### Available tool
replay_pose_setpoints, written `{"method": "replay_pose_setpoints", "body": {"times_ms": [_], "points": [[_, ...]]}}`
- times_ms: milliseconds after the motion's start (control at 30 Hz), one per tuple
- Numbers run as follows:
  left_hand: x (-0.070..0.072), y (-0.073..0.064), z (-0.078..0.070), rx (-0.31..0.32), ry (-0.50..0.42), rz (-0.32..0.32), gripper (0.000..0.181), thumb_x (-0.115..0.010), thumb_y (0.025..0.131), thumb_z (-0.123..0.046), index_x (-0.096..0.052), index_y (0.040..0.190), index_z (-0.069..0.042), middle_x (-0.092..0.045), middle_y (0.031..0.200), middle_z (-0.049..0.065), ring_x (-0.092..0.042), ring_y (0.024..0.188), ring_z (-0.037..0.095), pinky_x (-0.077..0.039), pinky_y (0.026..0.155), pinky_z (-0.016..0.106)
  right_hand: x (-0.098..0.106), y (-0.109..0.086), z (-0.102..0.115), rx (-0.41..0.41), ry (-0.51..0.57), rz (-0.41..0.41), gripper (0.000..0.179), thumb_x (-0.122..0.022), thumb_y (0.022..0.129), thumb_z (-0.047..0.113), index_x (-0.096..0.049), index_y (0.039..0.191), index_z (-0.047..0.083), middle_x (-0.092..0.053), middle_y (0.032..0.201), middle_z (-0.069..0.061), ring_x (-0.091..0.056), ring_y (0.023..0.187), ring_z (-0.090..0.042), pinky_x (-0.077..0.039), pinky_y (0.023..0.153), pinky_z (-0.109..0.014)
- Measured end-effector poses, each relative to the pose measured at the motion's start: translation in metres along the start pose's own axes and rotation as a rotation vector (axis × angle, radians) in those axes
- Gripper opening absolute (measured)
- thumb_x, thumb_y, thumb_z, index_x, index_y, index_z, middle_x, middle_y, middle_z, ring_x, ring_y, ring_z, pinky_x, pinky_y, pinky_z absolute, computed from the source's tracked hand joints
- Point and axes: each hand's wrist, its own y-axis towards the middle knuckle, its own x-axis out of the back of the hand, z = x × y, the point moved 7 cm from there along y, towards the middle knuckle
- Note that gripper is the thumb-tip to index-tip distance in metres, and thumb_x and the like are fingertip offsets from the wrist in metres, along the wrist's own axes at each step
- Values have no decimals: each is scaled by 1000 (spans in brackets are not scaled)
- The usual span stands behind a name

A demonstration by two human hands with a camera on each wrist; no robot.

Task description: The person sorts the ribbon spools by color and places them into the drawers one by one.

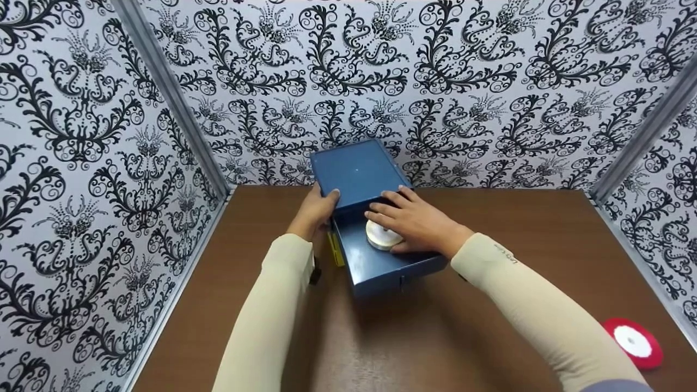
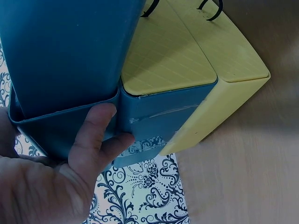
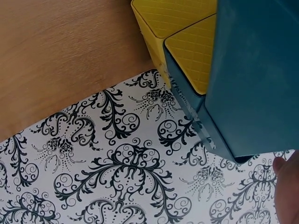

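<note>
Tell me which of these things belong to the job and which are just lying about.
Seemingly in the job:
Blue drawer unit, gripped by the left hand
Open drawer
White roll inside it, under the right hand

Seemingly just there:
Red-rimmed roll on the table
Yellow fronts

A red roll with a white middle (image 1: 631, 342) lies flat near the right edge of the brown wood-grained surface (image 1: 550, 228). Behind stands a white back wall (image 1: 479, 103) printed with black floral scrolls, and the left wall (image 1: 71, 228) and right wall (image 1: 667, 228) carry the same pattern. Grey metal posts (image 1: 173, 98) line both corners where the walls meet.
</note>
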Motion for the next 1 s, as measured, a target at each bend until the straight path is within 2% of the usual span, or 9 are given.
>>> {"method": "replay_pose_setpoints", "body": {"times_ms": [133,300,500,600,667,833,900,1000], "points": [[0,0,-1,-18,35,-2,58,-48,94,-31,-22,145,-23,-39,136,13,-51,106,30,-47,77,51,5,-4,0,0,14,-32,86,-65,73,58,-35,143,18,-39,142,-2,-26,132,-29,-16,105,-55],[1,-1,-2,-37,30,-11,59,-48,94,-30,-22,146,-21,-39,137,13,-50,108,29,-46,83,48,16,-12,2,1,15,-80,83,-65,73,59,-39,141,17,-41,141,-3,-30,131,-29,-19,104,-55],[-1,-1,1,-7,33,5,61,-48,94,-31,-18,147,-25,-36,139,13,-49,110,31,-46,78,51,36,-33,4,-7,-1,-169,81,-66,74,56,-41,139,15,-41,140,-5,-33,129,-28,-16,106,-52],[-2,-2,1,5,30,15,61,-47,94,-31,-17,147,-26,-34,140,14,-49,111,32,-47,75,53,47,-47,2,-37,11,-214,79,-64,76,55,-40,140,14,-40,141,-6,-32,130,-28,-15,108,-48],[-2,-2,0,4,35,12,62,-47,94,-31,-16,147,-26,-34,141,14,-49,110,32,-47,75,52,55,-57,1,-66,43,-261,79,-66,76,53,-41,140,14,-41,141,-6,-33,130,-28,-16,108,-47],[-1,-3,-1,4,37,0,62,-48,94,-31,-16,147,-26,-36,139,14,-52,106,33,-49,72,52,72,-83,2,-139,170,-456,71,-71,74,45,-51,130,7,-50,131,-11,-42,123,-30,-25,105,-43],[0,-2,-1,2,37,-5,62,-48,94,-32,-16,147,-26,-36,139,14,-52,106,33,-49,72,51,76,-94,3,-177,225,-530,64,-72,74,42,-57,124,4,-55,124,-12,-46,118,-30,-29,103,-41],[1,-2,0,-5,24,-8,63,-48,94,-31,-16,148,-27,-35,140,14,-51,107,32,-48,73,52,74,-108,4,-262,315,-586,55,-74,75,36,-61,117,4,-59,116,-10,-50,113,-27,-33,101,-34]]}}
